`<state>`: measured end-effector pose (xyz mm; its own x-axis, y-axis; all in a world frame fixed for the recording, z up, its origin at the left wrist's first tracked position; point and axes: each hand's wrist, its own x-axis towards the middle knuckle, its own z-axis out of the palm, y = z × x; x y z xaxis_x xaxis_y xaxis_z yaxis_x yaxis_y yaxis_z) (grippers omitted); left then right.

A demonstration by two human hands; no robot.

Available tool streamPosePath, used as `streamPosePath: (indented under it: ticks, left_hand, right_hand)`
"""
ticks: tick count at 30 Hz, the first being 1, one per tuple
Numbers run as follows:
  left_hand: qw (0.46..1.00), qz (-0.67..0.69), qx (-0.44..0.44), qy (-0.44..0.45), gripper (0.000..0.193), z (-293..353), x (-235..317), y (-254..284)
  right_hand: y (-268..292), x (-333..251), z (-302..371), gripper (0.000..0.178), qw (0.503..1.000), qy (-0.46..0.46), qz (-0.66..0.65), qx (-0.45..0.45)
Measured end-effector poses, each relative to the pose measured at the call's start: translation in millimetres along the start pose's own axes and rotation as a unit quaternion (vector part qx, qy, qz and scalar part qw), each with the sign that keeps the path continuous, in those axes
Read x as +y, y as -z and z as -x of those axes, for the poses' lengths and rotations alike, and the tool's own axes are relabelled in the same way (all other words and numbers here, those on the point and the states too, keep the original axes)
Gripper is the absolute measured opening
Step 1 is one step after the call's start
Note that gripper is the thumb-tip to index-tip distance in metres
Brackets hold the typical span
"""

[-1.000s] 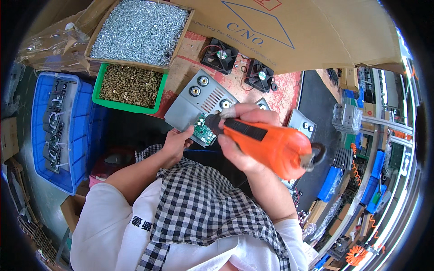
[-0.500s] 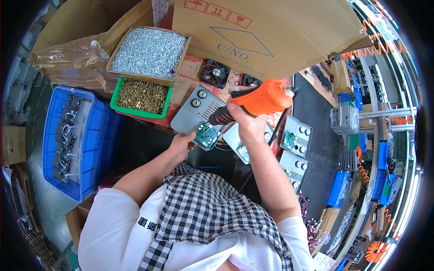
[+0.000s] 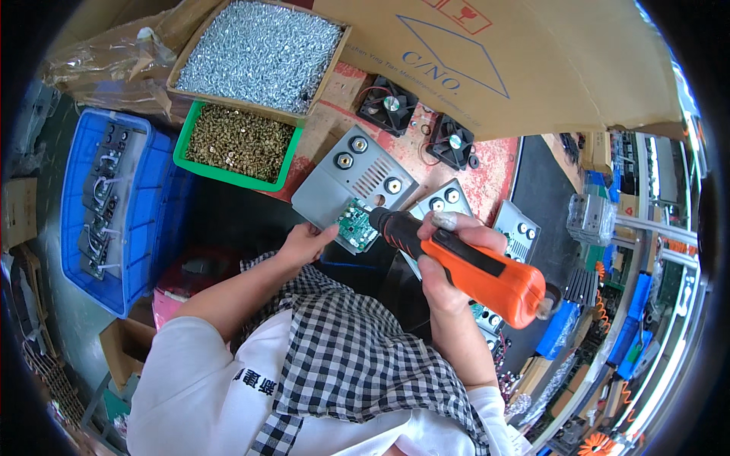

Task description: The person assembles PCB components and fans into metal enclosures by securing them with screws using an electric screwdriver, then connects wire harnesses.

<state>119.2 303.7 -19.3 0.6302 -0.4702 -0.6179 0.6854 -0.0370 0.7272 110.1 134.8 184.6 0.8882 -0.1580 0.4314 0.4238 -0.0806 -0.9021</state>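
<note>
Now, in the head view, the right hand (image 3: 443,289) grips the orange power driver (image 3: 498,283), its rear swung round to the grey panel's (image 3: 323,190) near right, seemingly to work the green circuit board (image 3: 355,228) at the panel's near end, where the left hand (image 3: 304,243) pinches the edge.

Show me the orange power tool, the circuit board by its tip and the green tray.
Orange power tool (image 3: 479,281), head view: body.
Circuit board (image 3: 355,226), head view: its middle.
Green tray (image 3: 228,176), head view: near rim.
</note>
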Motion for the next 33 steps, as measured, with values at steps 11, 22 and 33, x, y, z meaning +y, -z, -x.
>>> streamPosePath:
  ticks: [11, 22, 33]
  left_hand:
    - [0.826, -0.518, 0.000, -0.222, 0.048, -20.0, 113.4, -15.9]
    - [0.791, -0.532, -0.082, -0.291, 0.047, -37.5, 93.4, -15.7]
    - [0.778, -0.556, -0.124, -0.266, 0.052, -37.9, 101.9, -13.5]
  right_hand:
    - [4.6, 8.8, -13.4, 0.046, 0.999, -0.013, 0.006, -0.033]
    - [-5.4, 9.2, -10.6, 0.049, 0.999, 0.006, 0.002, -0.033]
    - [1.8, 12.4, -25.8, 0.049, 0.998, -0.004, 0.060, -0.020]
